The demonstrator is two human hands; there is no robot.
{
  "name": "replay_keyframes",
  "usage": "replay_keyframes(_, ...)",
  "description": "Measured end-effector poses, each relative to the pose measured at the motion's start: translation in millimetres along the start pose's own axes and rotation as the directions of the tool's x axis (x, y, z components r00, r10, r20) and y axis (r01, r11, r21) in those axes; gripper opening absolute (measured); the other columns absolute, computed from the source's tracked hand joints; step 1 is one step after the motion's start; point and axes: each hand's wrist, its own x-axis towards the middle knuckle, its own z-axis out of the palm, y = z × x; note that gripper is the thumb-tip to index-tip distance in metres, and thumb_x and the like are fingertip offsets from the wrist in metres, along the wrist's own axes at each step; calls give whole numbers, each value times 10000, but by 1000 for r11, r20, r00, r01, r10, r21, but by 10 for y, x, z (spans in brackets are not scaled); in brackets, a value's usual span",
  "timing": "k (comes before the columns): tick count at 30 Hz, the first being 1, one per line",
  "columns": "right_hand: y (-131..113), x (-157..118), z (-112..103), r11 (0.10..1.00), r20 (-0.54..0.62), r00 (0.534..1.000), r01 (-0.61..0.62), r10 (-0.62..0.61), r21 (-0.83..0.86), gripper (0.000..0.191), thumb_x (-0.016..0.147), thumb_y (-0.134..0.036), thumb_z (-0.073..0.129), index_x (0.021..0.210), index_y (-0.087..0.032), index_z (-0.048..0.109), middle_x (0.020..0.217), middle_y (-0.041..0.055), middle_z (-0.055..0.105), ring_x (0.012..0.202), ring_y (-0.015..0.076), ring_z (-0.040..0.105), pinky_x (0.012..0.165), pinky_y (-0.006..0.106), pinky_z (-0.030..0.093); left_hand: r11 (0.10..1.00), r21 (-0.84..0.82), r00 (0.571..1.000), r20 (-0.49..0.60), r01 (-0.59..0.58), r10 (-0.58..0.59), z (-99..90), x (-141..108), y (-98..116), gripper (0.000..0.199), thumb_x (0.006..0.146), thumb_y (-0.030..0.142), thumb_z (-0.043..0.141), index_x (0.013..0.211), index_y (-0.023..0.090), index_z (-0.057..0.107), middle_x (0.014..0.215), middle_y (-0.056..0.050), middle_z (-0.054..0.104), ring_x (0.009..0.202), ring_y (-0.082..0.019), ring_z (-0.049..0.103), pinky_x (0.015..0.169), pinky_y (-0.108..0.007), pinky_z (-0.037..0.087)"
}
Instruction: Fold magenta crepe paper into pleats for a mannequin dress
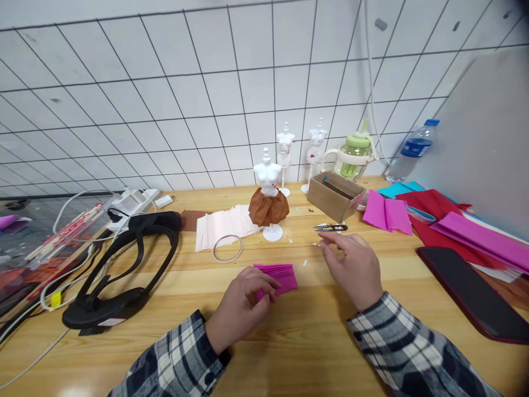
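Observation:
My left hand (243, 300) is curled over a small folded stack of magenta crepe paper (285, 277) on the table, its fingers lying across the left part. My right hand (353, 267) is just in front of a pair of black-handled thread snips (336, 227). Its thumb and forefinger are slightly apart, with nothing visible between them. Beyond the hands, a white mini dress form (266, 175) stands upright on a round base, wearing a gathered brown paper skirt (268, 208). A silver ring (227, 259) lies left of it, partly over a pale pink crepe strip (221, 226).
Two more white dress forms (285, 146) stand by the wall. An open cardboard box (330, 198), a green-lidded jug (351, 157) and a water bottle (415, 149) are at back right. Coloured paper sheets (386, 212) and a phone (471, 292) lie rightward; a black head strap (111, 300) lies left.

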Motion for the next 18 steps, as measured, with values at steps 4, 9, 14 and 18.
replay_keyframes(4,-76,-63,74,988,137,989,-79,61,132,205,859,-400,597,803,-225,688,738,19,677,692,186,575,644,305,420,1000,-27,1000,-16,4,-4,-3,1,-7,185,816,132,531,750,207,687,872,-35,740,849,-177,641,812,-345,484)
replay_keyframes(9,-220,-114,136,954,270,957,20,-104,299,177,899,-337,543,927,-212,665,753,18,654,720,174,574,673,297,422,999,45,1000,-18,-4,4,22,-8,-72,157,844,165,567,803,225,706,898,-22,745,872,-178,646,853,-362,453)
replay_keyframes(14,-439,-205,133,914,361,910,47,-206,404,103,867,-275,583,886,-206,657,758,14,644,725,167,555,672,297,416,994,94,998,-12,-57,59,18,-11,-93,164,847,159,566,848,244,706,902,-3,745,877,-177,645,864,-373,431)
replay_keyframes(18,-540,-258,137,874,382,905,-26,-184,484,156,839,-292,639,971,-246,708,765,8,678,731,168,555,675,296,421,987,142,997,-9,-81,83,31,0,-96,190,838,140,559,881,250,709,890,-7,744,876,-184,648,861,-385,427)
